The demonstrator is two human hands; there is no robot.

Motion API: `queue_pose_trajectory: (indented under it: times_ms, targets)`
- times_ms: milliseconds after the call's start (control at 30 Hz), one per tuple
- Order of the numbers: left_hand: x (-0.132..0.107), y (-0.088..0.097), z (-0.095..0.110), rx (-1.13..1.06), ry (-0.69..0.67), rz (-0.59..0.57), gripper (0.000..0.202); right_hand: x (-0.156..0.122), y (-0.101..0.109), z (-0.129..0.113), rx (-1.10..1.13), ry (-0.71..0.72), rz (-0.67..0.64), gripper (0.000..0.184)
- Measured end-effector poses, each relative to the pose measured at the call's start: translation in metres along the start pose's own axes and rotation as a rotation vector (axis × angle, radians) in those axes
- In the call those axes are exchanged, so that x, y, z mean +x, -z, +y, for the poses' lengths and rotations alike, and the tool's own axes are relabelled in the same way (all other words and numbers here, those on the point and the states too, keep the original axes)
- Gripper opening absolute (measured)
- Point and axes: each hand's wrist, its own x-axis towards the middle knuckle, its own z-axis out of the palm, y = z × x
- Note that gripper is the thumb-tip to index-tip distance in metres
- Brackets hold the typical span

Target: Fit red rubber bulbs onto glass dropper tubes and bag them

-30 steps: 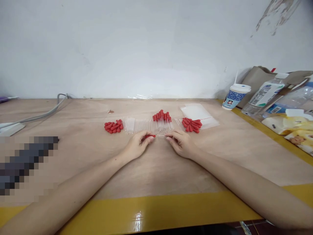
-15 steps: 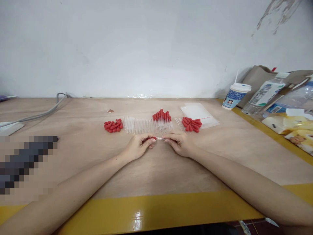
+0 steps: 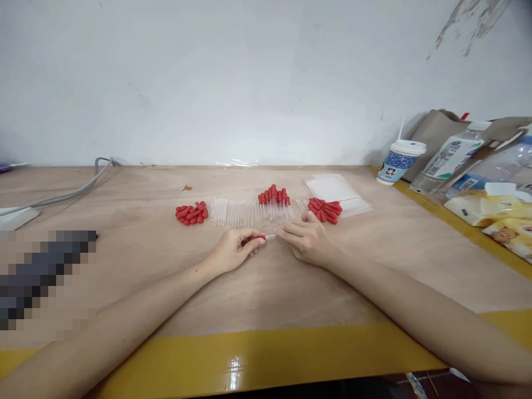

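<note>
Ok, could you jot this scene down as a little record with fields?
Left hand: holding a red bulb, clear tube protruding
Right hand: at the tube's other end; grip unclear
Left pile: loose red bulbs
Right pile: loose red bulbs, at near edge of pale bag
Between piles: row of clear tubes, cluster of red-topped tubes
Far right: lidded cup, bottle

A: Wall?
B: Pale grey-white wall point(image 3: 249, 83), twelve o'clock, behind the table point(image 3: 257, 293). Faint scuffs at ten. Dark, streaky stain point(image 3: 469, 22), high at two.
A: Table surface?
B: Brown, lightly creased, meeting the wall along a straight line. Glossy yellow band point(image 3: 166, 366) along the near edge, six o'clock; same yellow up the side at three.
A: Light, floor?
B: Even, cool light, I'd note; white gleam point(image 3: 234, 371) on the yellow at six. Floor point(image 3: 443, 385) dim, reddish, a sliver toward five.
</note>
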Motion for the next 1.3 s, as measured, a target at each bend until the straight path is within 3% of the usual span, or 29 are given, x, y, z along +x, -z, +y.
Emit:
queue_pose_trajectory:
  times_ms: [233, 433, 667, 933, 1100, 1200, 1300]
  targets:
    - [0.001, 0.004, -0.001, 0.070, -0.075, 0.136, 0.024, 0.000, -0.006, -0.001, 0.286, -0.250, 0.036, 0.014]
    - [-0.001, 0.004, -0.001, 0.086, -0.059, 0.064, 0.021, -0.003, -0.010, -0.002, 0.300, -0.174, 0.050, 0.015]
    - [-0.002, -0.001, -0.003, 0.016, -0.113, 0.126, 0.022, 0.002, -0.014, -0.010, 0.320, -0.157, 0.105, 0.019]
    - [-0.001, 0.001, 0.002, 0.099, -0.110, 0.102, 0.020, 0.005, -0.014, -0.008, 0.228, -0.160, -0.068, 0.028]
    - [0.000, 0.004, 0.004, 0.195, -0.090, 0.048, 0.021, 0.009, 0.003, -0.006, 0.131, -0.179, -0.269, 0.024]
    - [0.001, 0.006, 0.002, 0.271, -0.084, 0.076, 0.028, 0.012, 0.018, 0.005, 0.158, -0.320, -0.334, 0.019]
    - [0.004, 0.008, -0.002, 0.334, -0.100, 0.081, 0.030, 0.017, 0.023, 0.025, 0.311, -0.713, -0.273, 0.018]
